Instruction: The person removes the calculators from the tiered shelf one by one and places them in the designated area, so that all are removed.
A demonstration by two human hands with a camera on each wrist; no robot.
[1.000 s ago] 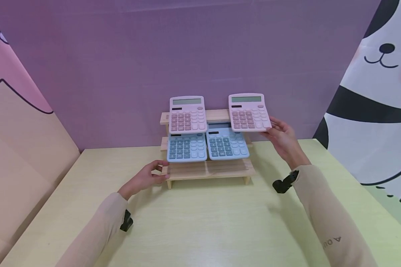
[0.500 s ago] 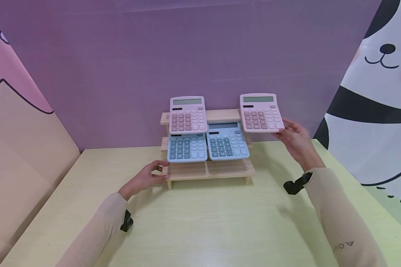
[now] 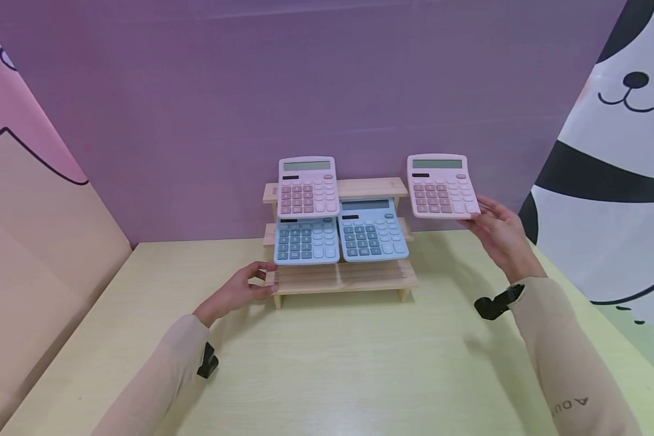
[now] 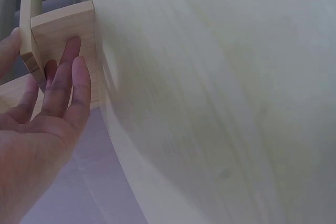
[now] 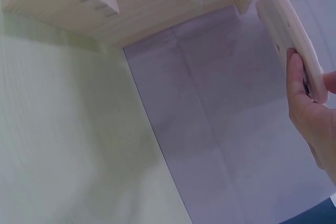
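Observation:
A pink calculator [image 3: 440,186] is held by its lower right corner in my right hand [image 3: 504,239], in the air just right of the stand's top step. In the right wrist view the thumb and fingers pinch the calculator [image 5: 294,35] from both faces, its back showing. At the front left, my left hand [image 3: 234,295] grips the end of the bottom step of a wooden tiered stand [image 3: 340,277]. The left wrist view shows its fingers [image 4: 62,85] under and beside the step, thumb on the other side. Another pink calculator [image 3: 307,188] leans on the top step.
Two blue calculators, a left one [image 3: 306,243] and a right one [image 3: 373,231], lean side by side on the middle step. The stand sits on a pale wooden table [image 3: 327,363] before a purple backdrop [image 3: 327,91]. A panda-print panel [image 3: 616,206] rises on the right.
My right hand has carried the pink calculator to the right, off the top step's right end, uncovering that end and the blue calculator's top. My left hand has stayed on the stand.

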